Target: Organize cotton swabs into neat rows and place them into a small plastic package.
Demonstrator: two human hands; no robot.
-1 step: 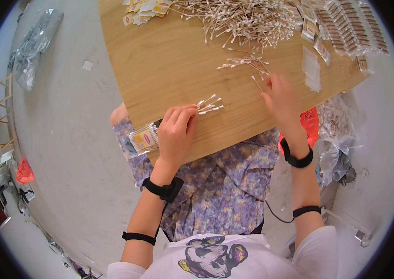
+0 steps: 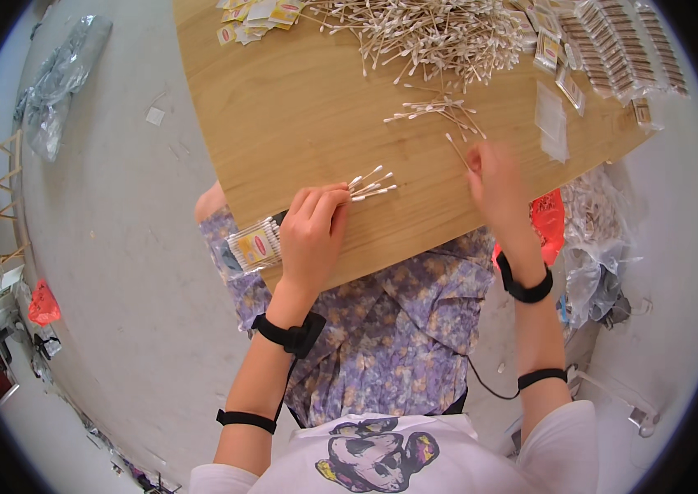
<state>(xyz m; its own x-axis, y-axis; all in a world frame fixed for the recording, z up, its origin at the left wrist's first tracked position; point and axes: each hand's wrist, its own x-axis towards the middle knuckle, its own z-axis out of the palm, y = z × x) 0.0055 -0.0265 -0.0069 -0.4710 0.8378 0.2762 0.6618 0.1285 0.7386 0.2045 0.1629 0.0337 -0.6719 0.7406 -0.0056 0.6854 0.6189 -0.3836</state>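
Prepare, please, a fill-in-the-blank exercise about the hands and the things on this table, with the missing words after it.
1. The left hand holds a small bunch of cotton ____.
2. A single swab shows at the fingertips of the blurred right hand, and its visible tip is ____ in colour.
3. The big loose heap lies at the picture's ____ edge.
4. The clear pack lies nearer to the ____ hand.

Missing words: swabs; white; top; left.
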